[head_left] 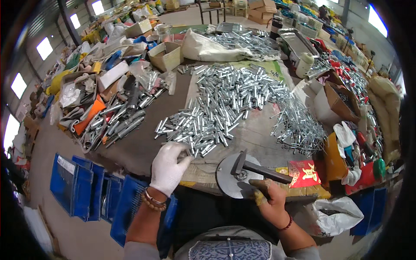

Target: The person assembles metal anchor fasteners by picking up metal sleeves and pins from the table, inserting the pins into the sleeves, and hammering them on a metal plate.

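Note:
My left hand (168, 168), in a white glove, reaches to the near edge of a pile of short shiny metal sleeves (208, 117). Its thumb and fingers are apart, and no piece shows between them. Over the table's front edge sits a round grey metal plate (229, 184). A dark hammer-shaped tool (264, 170) lies across it, its handle pointing right. My right hand (273, 201) is at the plate's right rim, just below that handle. Thumb and forefinger there are spread, with dark and yellow coverings on the fingertips; the other fingers are partly hidden.
Thin metal pins or bolts (299, 125) lie heaped at the right, near a red packet (303, 173). Blue bins (71, 186) stand below the table at left. A white sack (333, 216) is at lower right. Cartons (338, 104) and metal tubes (123, 123) crowd both sides.

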The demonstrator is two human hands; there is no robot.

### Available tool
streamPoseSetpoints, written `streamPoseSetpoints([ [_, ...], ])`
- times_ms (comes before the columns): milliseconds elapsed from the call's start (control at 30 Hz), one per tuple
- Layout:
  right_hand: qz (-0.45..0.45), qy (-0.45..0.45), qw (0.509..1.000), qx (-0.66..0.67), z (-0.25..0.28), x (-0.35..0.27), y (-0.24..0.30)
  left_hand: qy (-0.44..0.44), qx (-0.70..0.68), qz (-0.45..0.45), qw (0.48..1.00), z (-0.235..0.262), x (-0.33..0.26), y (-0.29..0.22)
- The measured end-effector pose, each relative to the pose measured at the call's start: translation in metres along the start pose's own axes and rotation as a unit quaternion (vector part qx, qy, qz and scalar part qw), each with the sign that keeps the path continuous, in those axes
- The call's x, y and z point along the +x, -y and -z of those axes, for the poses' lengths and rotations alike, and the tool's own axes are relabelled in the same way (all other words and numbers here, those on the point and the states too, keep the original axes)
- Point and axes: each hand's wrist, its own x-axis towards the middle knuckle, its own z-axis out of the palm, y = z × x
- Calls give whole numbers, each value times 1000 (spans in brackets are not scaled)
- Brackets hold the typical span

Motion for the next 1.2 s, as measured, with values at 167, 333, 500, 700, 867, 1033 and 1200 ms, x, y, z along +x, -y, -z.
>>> streamPoseSetpoints([
  [167, 9, 8, 1000, -8, -2, 1, -2, -62, 116, -15, 991, -9, 13, -14],
  [333, 10, 15, 1000, -25, -2, 5, 7, 27, 107, 4, 994, -10, 17, -5],
  [500, 25, 7, 999, -32, 4, -1, -3, 81, 23, 7, 996, -10, 14, -10],
  [700, 12, 60, 998, 21, 7, 5, 1, 21, 76, 41, 996, -14, 9, -10],
  [867, -2, -10, 987, -161, 67, 17, 2, -2, -127, 99, 987, -15, -6, -33],
  [1033, -43, -94, 902, -419, 118, 54, -30, 103, -82, -180, 975, -26, -24, -58],
  [1200, 33, -32, 878, -476, 113, 80, -51, 132, -29, -243, 961, -39, -25, -74],
])
